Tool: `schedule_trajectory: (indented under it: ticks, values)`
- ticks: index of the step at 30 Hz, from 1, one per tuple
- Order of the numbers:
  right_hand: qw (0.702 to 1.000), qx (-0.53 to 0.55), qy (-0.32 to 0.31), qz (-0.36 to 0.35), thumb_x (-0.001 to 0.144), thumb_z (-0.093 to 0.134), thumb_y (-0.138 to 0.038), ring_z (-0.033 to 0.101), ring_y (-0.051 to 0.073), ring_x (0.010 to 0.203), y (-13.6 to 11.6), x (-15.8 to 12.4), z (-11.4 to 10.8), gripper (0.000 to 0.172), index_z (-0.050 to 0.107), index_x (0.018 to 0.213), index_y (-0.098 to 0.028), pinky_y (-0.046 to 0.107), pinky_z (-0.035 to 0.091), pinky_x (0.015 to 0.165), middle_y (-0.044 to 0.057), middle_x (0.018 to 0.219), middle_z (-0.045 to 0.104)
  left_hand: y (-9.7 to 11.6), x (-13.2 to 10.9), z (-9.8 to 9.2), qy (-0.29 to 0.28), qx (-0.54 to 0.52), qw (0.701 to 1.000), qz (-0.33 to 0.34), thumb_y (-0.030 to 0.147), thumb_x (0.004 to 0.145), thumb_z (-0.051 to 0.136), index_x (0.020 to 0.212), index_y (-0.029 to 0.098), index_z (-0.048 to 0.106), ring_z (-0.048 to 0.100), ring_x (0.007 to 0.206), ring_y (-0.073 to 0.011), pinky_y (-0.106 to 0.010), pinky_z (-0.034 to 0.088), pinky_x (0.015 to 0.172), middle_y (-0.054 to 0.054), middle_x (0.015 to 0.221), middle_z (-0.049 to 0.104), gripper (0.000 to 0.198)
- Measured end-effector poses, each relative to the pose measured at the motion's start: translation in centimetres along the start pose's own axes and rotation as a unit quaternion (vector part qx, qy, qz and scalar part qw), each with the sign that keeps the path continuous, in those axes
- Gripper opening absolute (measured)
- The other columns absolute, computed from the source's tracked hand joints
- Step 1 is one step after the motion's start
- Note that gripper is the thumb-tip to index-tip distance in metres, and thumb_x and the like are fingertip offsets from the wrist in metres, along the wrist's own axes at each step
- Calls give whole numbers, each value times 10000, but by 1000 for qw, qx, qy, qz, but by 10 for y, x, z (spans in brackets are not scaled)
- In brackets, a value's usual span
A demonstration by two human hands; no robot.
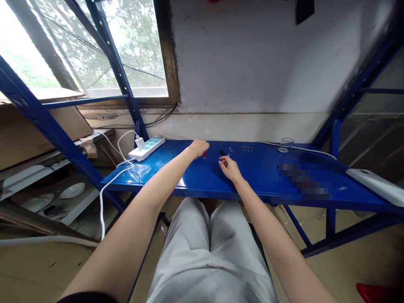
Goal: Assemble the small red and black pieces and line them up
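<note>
My left hand (199, 147) is over the blue table (189, 179), its fingers curled down and closed. A small red piece (204, 155) with a pale lower end shows just under its fingertips and appears to be held there. A tiny clear piece (196, 158) lies beside that hand. My right hand (229, 167) hovers to the right, fingers loosely bent, thumb apart from the index finger, with nothing visible between them. Just beyond its fingertips lies a small black object (222, 152). Past it are a small shiny part (230, 150) and a row of several small metallic parts (248, 148).
A white power strip (148, 149) with a plugged-in charger (139, 142) sits at the table's left end. Toward the right stand a clear glass (285, 144), a blurred-out dark item (303, 182) and a white device (375, 185). Blue posts (118, 67) rise at both ends.
</note>
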State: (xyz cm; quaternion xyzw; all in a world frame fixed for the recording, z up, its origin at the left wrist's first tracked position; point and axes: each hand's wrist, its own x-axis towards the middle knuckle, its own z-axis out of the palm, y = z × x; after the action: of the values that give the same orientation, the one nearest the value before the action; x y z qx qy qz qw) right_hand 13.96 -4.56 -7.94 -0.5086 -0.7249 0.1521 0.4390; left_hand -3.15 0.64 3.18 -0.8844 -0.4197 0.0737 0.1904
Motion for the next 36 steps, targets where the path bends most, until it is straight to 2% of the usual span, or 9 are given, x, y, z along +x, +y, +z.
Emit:
schedule_trajectory:
  ticks: [7,13,36]
  values:
    - [1000,-1,2,10,822,423,-343,548,160,620,-2,0,-1,242,541,968,-190,266,414,563,37,700,598,-3,1,17,4,30,999,-33,37,706,538,1031,110,584,554,1017,-208,-283,379,804,-139,1074,615,336]
    - [1000,9,-1,10,825,416,-359,554,158,627,0,0,1,256,541,976,-194,270,420,576,34,709,601,-9,1,26,15,40,998,-43,15,733,487,1020,106,588,560,991,-200,-280,368,786,-141,1054,619,318]
    - [1000,7,2,13,818,420,-354,556,159,626,0,0,0,249,551,957,-195,273,420,582,31,696,598,-14,4,32,31,26,999,-30,23,733,480,985,122,580,531,996,-196,-276,352,781,-130,1060,601,289]
